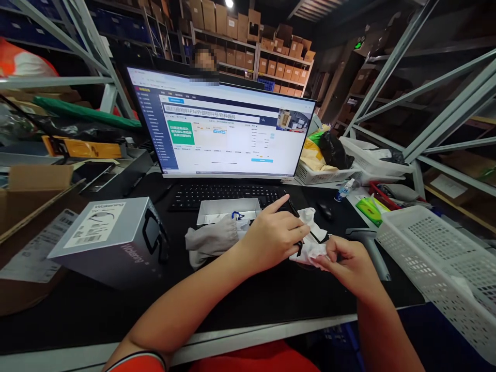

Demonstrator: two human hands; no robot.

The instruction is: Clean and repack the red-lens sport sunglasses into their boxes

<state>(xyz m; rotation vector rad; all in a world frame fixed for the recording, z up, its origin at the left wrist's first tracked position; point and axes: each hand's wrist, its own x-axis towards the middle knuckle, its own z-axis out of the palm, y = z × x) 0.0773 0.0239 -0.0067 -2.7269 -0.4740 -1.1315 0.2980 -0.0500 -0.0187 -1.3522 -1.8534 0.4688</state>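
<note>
In front of the keyboard, my right hand pinches the edge of a crumpled white wrapping, thin like tissue or soft cloth. My left hand lies over the wrapping's other end, its index finger sticking out and its other fingers curled round a small black item, mostly hidden. Another flap of white material lies just behind both hands. Beside my left wrist is a grey cloth pouch with a blue cord. Behind the pouch stands an open white box tray.
A grey product box and an open cardboard box stand left. The keyboard and monitor are behind. On the right are a mouse, a grey handheld scanner and a white basket. A person sits beyond the monitor.
</note>
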